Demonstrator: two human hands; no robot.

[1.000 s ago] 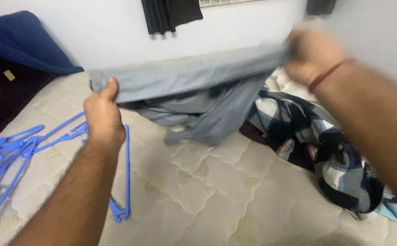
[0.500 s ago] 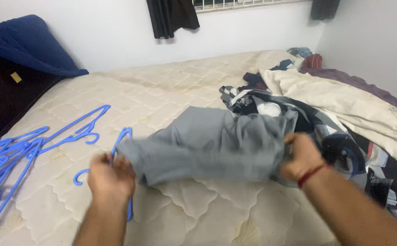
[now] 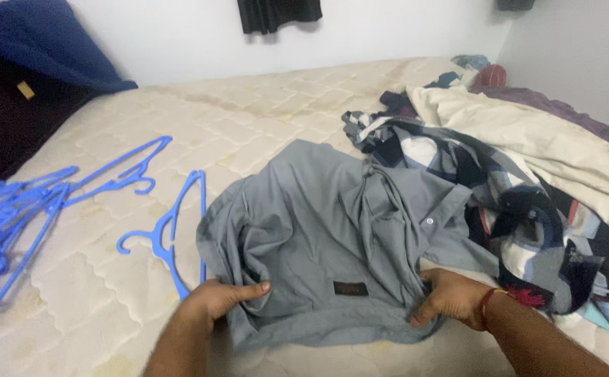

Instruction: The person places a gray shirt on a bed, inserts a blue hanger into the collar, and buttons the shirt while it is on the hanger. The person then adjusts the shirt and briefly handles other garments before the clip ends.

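Observation:
A grey button shirt (image 3: 325, 237) lies spread on the cream mattress (image 3: 248, 119), collar edge toward me. My left hand (image 3: 222, 299) pinches the shirt's near left edge. My right hand (image 3: 451, 297), with a red thread at the wrist, grips the near right edge by the collar. A single blue plastic hanger (image 3: 168, 234) lies just left of the shirt, partly tucked under it.
A heap of several blue hangers (image 3: 11, 223) sits at the left edge. A pile of plaid and cream clothes (image 3: 528, 181) fills the right side. A dark blue blanket (image 3: 32, 49) drapes over dark furniture at the far left. White walls close off the back and right.
The shirt was held up stretched between both hands; it has come down and now lies flat on the mattress, with both hands low at its near edge.

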